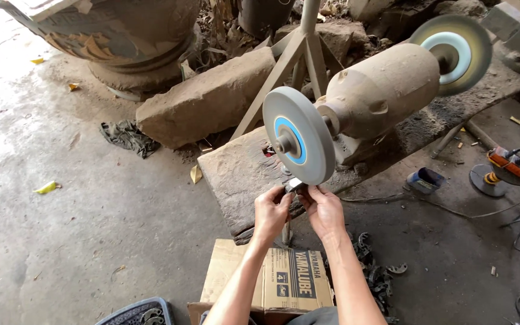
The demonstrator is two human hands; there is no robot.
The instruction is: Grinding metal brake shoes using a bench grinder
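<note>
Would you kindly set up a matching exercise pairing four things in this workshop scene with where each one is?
Things:
1. small metal piece
2. cardboard box
3. angle grinder
4. crumpled rag

Places:
A. on the floor at far right, among cables
B. on the floor beside the big stone block
C. held by left hand and right hand at the near grinding wheel
D. below the forearms, at the bottom edge

Pairs: 1-C, 2-D, 3-A, 4-B

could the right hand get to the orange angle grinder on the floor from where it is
Probably not without letting go: the right hand helps the left hand pinch a small metal piece at the grinding wheel; the angle grinder lies far right.
</note>
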